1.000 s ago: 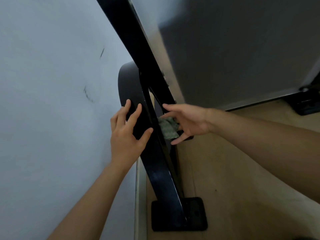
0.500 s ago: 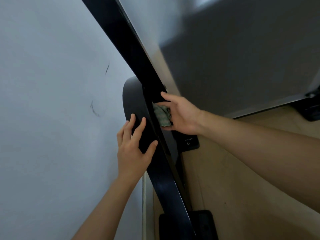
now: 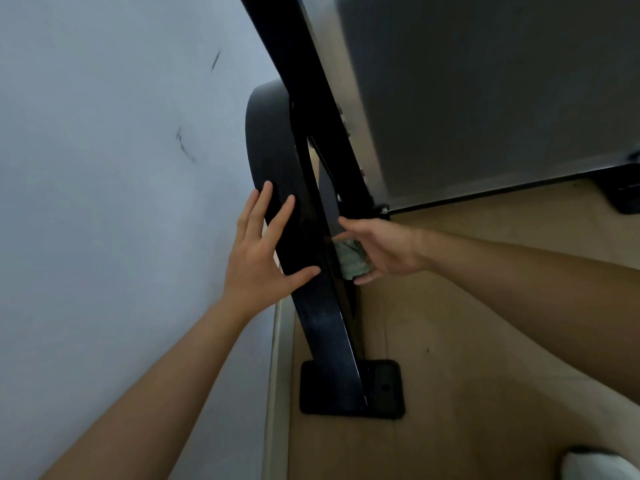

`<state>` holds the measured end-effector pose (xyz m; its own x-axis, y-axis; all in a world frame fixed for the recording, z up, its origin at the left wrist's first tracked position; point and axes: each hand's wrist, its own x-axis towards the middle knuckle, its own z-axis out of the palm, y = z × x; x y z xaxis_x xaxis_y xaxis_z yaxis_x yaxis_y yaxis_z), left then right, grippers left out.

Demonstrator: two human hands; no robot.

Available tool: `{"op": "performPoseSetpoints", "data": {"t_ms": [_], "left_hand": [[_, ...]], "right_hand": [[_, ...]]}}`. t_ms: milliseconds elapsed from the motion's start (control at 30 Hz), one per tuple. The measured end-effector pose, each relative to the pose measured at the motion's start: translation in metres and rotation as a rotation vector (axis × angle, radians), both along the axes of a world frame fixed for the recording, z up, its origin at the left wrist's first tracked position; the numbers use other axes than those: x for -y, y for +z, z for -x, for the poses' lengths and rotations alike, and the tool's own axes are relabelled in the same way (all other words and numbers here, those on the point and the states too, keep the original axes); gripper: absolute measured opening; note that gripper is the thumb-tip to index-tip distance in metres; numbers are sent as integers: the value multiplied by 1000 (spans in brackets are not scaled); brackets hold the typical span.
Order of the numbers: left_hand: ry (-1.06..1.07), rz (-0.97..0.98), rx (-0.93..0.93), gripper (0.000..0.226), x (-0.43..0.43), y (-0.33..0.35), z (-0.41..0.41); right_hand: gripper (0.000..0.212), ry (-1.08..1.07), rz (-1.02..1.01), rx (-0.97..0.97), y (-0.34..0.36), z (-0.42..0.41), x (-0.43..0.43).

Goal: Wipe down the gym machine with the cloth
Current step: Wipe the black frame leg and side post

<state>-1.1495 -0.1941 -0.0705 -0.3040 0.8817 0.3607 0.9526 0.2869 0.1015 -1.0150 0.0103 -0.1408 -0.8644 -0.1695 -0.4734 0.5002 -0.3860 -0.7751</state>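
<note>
The gym machine's black slanted frame bar (image 3: 322, 327) runs from the top of the view down to a black foot plate (image 3: 384, 389) on the floor. My left hand (image 3: 263, 254) lies flat with straight fingers on the bar's left face. My right hand (image 3: 381, 251) presses a crumpled grey-green cloth (image 3: 351, 261) against the bar's right side, fingers and thumb around the cloth. A rounded black cover (image 3: 266, 133) sits behind the bar.
A pale wall (image 3: 104, 202) with dark scuff marks stands close on the left, with a skirting strip (image 3: 277, 375) at its base. The machine's grey panel (image 3: 485, 98) slopes overhead on the right. Tan floor (image 3: 467, 375) lies below. A white shape (image 3: 595, 465) shows at the bottom right corner.
My right hand has slid the cloth down the bar's right side, after going up it half a second ago. My left hand stays on the bar's left face.
</note>
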Motion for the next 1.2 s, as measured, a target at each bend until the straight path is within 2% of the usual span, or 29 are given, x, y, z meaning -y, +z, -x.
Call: {"op": "performPoseSetpoints", "data": {"t_ms": [233,367,567,800,1000,1100,1200], "left_hand": [[-5,16,-14,106,2,-3,2],[-13,18,-23,106,3,-2,1],[-9,14,-3,107,3,-3,-1],[4,10,18,107,3,-1,-2],[10,-2,32,107,3,0,-2],[4,-5,22,107,4,0,-1],[7,8,6,107,5,1,-1]], "right_hand": [[30,83,-38,197,-52,-19,32],[30,25,-9,257,-63,-26,42],[33,-140,4,243,-52,-29,44],[28,-522,85,64,-3,-12,35],[27,-730,68,-120,60,7,20],[36,-740,-64,-247,82,12,14],[48,-719,-336,-391,97,15,16]]}}
